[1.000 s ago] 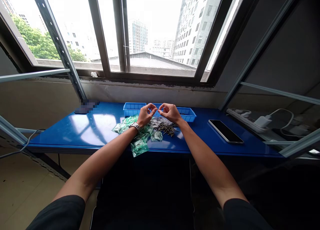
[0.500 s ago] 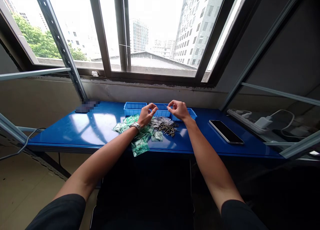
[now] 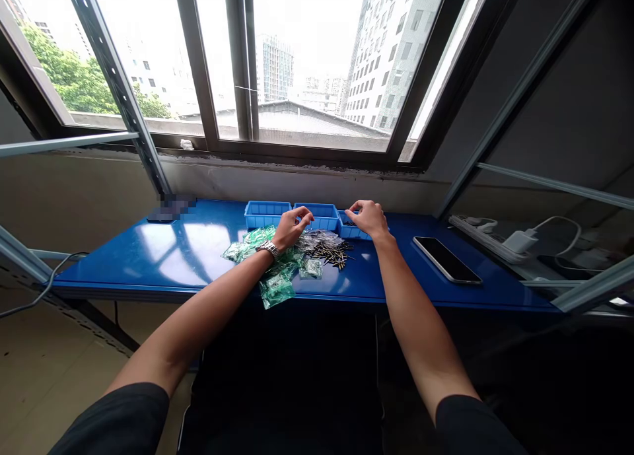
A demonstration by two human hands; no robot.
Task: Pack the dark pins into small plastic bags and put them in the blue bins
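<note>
My left hand (image 3: 293, 226), with a metal watch at the wrist, is over the green plastic packets (image 3: 277, 288), in front of the middle blue bin (image 3: 324, 221). Its thumb and fingertips are pinched together on something too small to make out. My right hand (image 3: 369, 218) hangs above the right blue bin (image 3: 348, 232), fingers curled toward the thumb; what they hold, if anything, is hidden. Between the hands lie clear packets (image 3: 323, 239) and a pile of dark and brass-coloured thin parts (image 3: 333, 253). The left blue bin (image 3: 267, 222) stands behind the green packets.
A phone (image 3: 447, 260) lies on the blue table (image 3: 148, 257) to the right. Beyond it is a power strip (image 3: 488, 240) with a white charger and cable. Metal shelf posts frame both sides, and a window is behind.
My right hand has moved right, away from my left hand, to above the right bin. My left hand has stayed nearly in place.
</note>
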